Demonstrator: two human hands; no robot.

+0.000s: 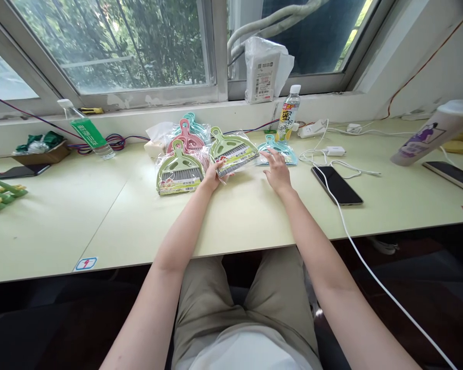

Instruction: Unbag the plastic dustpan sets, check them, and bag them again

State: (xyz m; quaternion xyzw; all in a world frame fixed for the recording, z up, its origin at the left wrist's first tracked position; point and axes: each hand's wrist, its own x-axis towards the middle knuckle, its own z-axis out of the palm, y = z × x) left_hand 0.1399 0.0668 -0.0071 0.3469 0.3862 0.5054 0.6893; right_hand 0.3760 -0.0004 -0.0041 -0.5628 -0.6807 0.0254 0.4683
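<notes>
My left hand (213, 177) is closed on the lower left edge of a green dustpan and brush set (233, 153) in clear wrap, tilted above the table. Fingers spread, my right hand (277, 170) is just right of that pack, over the near left part of a blue wrapped dustpan set (281, 152); whether it touches the blue one I cannot tell. Another green dustpan set (180, 174) lies left of my left hand. Behind it are a pink set (187, 136) and a teal set (195, 125), partly covered.
A drink bottle (287, 115) stands behind the blue set. On the right are a black phone (336, 185), white cables and a large tumbler (428, 134). A green-labelled bottle (88, 131) and a small brown box (42, 154) are at the left. Tissues (263, 74) sit on the sill.
</notes>
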